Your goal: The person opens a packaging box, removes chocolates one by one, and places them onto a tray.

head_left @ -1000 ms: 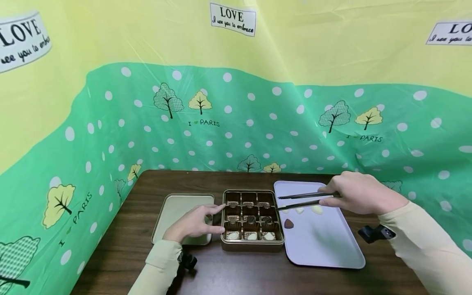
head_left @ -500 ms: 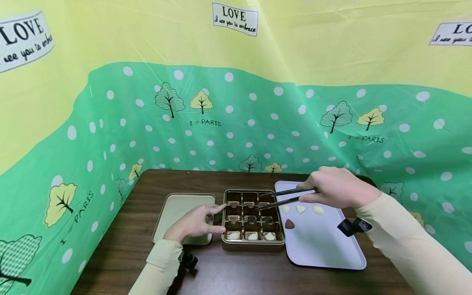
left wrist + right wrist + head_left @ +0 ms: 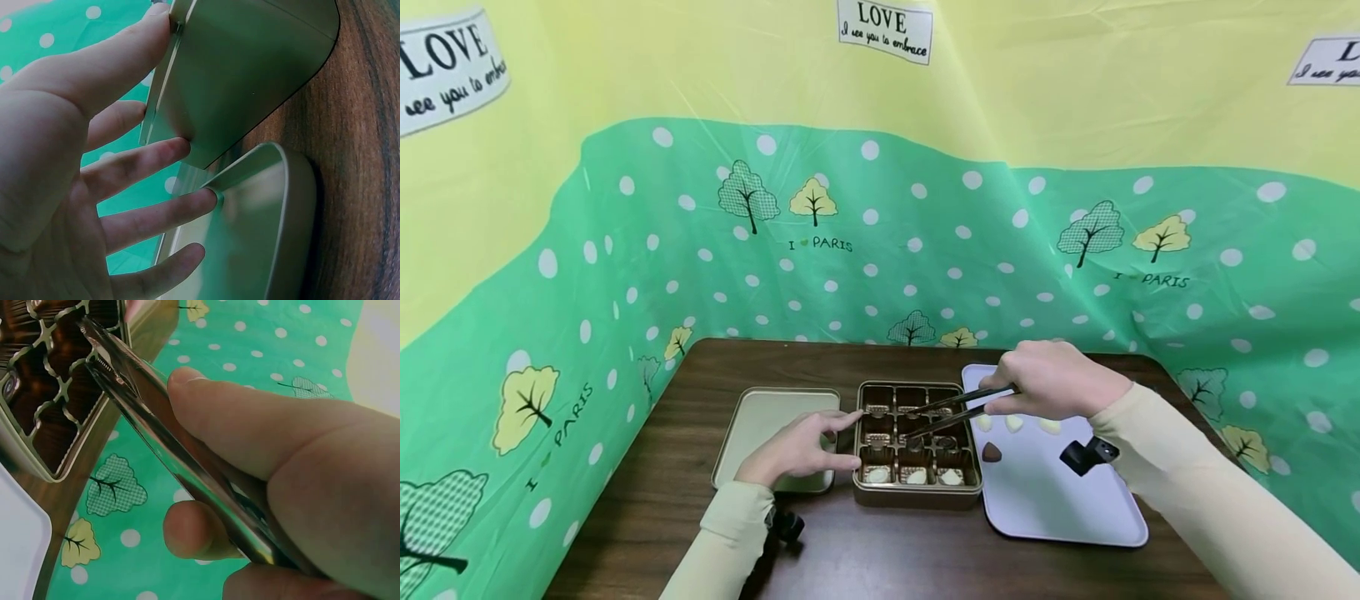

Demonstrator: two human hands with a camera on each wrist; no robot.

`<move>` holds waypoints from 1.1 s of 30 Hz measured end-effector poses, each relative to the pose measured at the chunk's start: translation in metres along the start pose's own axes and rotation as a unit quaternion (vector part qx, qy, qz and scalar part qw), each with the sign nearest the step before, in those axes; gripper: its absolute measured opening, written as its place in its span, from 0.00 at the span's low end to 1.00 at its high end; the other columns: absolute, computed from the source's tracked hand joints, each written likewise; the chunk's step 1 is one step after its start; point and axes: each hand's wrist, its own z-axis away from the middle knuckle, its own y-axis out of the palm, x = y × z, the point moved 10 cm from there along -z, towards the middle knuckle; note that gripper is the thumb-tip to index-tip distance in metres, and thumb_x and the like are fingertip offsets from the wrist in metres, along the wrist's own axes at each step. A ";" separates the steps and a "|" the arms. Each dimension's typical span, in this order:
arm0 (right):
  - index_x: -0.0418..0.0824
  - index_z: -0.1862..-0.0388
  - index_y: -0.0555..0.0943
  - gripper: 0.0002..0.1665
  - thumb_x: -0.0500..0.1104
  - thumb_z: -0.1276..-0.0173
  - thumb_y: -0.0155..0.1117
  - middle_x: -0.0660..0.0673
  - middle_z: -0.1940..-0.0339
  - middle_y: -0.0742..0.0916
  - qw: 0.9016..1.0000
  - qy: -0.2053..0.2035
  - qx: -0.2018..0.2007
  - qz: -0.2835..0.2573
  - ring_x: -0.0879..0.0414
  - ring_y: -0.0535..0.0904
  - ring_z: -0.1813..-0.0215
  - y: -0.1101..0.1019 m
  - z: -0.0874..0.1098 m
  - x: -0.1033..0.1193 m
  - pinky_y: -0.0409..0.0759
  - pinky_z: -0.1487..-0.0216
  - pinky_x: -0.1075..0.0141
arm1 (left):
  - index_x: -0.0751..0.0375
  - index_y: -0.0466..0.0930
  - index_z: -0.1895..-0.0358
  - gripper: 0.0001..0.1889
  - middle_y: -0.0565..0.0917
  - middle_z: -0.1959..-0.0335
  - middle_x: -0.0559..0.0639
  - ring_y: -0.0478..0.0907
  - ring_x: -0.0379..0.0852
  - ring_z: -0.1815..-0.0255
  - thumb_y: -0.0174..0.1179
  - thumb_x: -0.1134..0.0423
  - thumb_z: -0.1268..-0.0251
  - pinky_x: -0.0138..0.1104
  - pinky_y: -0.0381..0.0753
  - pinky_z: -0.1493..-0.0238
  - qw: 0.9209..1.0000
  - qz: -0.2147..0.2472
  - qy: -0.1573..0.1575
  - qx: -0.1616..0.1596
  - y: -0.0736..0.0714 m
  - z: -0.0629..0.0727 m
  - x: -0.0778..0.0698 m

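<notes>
A tin box [image 3: 917, 497] with a brown divided insert stands mid-table. White pieces [image 3: 916, 476] lie in its front row, and dark pieces [image 3: 947, 442] in the middle row. My left hand [image 3: 796, 450] rests against the box's left side, fingers fairly straight, thumb at its near corner. In the left wrist view its fingertips touch the box wall [image 3: 250, 81]. My right hand [image 3: 1048, 379] grips metal tongs [image 3: 958, 418]. Their tips are apart over the middle of the box; in the right wrist view I see nothing between the tongs' tips [image 3: 100, 353].
A lavender tray [image 3: 1060, 500] lies right of the box, bearing a brown piece [image 3: 992, 452] and several cream pieces [image 3: 1013, 423]. Left of the box lies a tin lid [image 3: 782, 404], partly behind my left hand. A green and yellow printed curtain [image 3: 865, 208] hangs behind the table.
My right hand has moved left with the tongs, from the tray side to over the middle of the box. The left hand has stayed at the box's side.
</notes>
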 end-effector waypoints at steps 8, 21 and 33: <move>0.53 0.51 0.94 0.18 0.60 0.33 0.75 0.57 0.61 0.92 0.999 0.011 0.031 0.017 0.67 0.76 0.72 0.013 -0.012 -0.001 0.72 0.80 0.63 | 0.42 0.67 0.19 0.44 0.69 0.20 0.58 0.66 0.62 0.21 0.73 0.38 0.38 0.56 0.66 0.22 1.000 -0.003 0.001 0.000 -0.001 0.000 -0.002; 0.51 0.52 0.94 0.17 0.57 0.34 0.77 0.56 0.56 0.92 0.998 0.011 0.053 0.028 0.59 0.86 0.60 0.020 -0.024 0.004 0.86 0.66 0.59 | 0.43 0.67 0.19 0.44 0.69 0.21 0.60 0.67 0.62 0.22 0.73 0.39 0.38 0.56 0.65 0.22 1.000 -0.006 0.004 0.001 -0.001 -0.001 -0.001; 0.55 0.60 0.93 0.08 0.55 0.35 0.78 0.60 0.64 0.91 0.997 0.003 0.060 0.042 0.64 0.82 0.68 0.021 -0.030 0.014 0.83 0.70 0.60 | 0.43 0.67 0.19 0.44 0.69 0.21 0.60 0.66 0.63 0.21 0.73 0.38 0.38 0.56 0.65 0.22 1.000 -0.009 0.007 0.000 -0.001 0.000 -0.003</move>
